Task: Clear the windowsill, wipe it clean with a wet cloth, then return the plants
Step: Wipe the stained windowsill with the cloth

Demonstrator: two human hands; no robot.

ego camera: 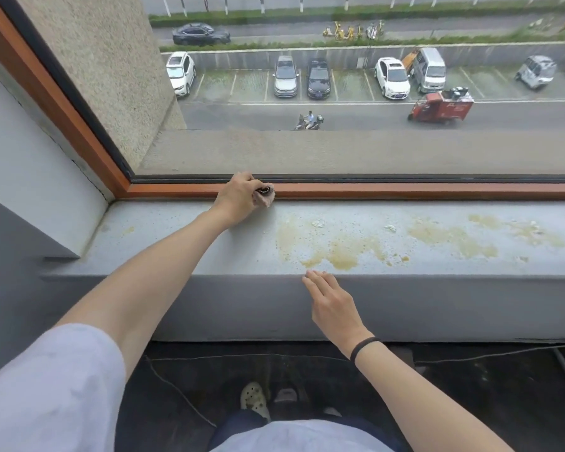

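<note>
Sill's cleared. No plants anywhere in view, so they're parked somewhere I can't see. The windowsill (pixel 177 243) is bare grey, w/ yellowish stains (pixel 340 252) spread over the middle and right, plus a few pale crumbs (pixel 318 223).

Left grip (pixel 238 197) is closed round a small bunched cloth (pixel 265 197), pinkish w/ something dark in the wad; can't tell what. It's pushed right to the back of the sill, touching the orange-brown window frame (pixel 405 190) where sill & frame meet. Makes sense: dirt collects in that seam, and a balled-up cloth gets into it better than a flat one. The arm is stretched long to reach there.

Right grip (pixel 331 305) holds nothing: fingers straight & together, tips at the sill's front edge, just below the biggest stain. Prob. there to steady the lean, not to work. Black band (pixel 364 347) on that wrist.

By the layout, wiping looks to be starting from the left. The part left of the cloth is mostly cleaner, and the stained stretch to the right isn't done yet. Stains look dried on, so they may need pressure and several passes. Plants go back only after that.
</note>
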